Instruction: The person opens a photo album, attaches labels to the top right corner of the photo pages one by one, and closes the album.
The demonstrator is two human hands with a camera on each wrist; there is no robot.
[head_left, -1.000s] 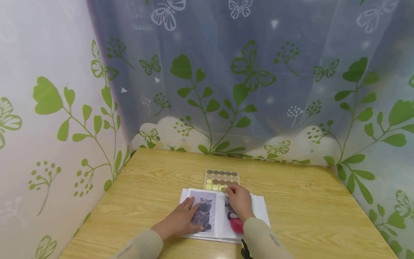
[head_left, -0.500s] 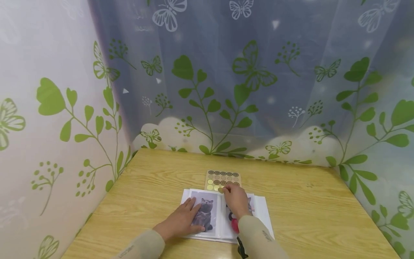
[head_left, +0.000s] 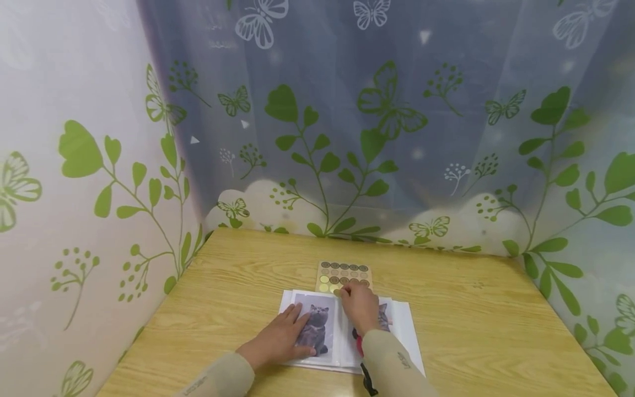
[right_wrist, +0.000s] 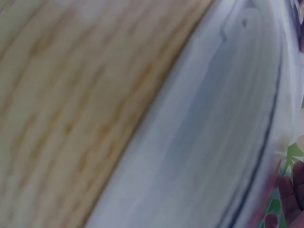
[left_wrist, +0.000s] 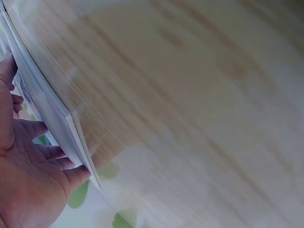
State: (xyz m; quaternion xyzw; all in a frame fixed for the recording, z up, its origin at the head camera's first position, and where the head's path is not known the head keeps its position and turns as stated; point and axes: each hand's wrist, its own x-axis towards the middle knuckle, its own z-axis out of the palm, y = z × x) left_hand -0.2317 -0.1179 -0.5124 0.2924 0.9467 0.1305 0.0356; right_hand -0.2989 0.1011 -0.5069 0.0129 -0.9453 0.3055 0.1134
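An open photo album point(head_left: 337, 342) with white pages lies on the table, a cat picture point(head_left: 316, 325) in its left page. My left hand point(head_left: 279, 337) rests flat on that page, fingers spread; in the left wrist view, the left hand point(left_wrist: 33, 171) is at the album's edge point(left_wrist: 57, 109). My right hand point(head_left: 361, 307) is over the right page and hides part of a second cat picture point(head_left: 383, 315). Its thumb and fingertips pinch a small round gold sticker point(head_left: 337, 292) at the album's top edge. Just beyond lies a tan sheet of round stickers point(head_left: 343, 270), dark and gold, partly hidden by the hand.
The wooden table point(head_left: 446, 309) reaches back to a printed curtain point(head_left: 397, 165) with leaves and butterflies. A similar curtain point(head_left: 114, 220) closes off the left side. A black strap point(head_left: 367, 380) hangs by the right sleeve.
My right hand has moved slightly left with the gold sticker, toward the album's middle. The left hand has stayed on the left page. The head view has shifted a little.
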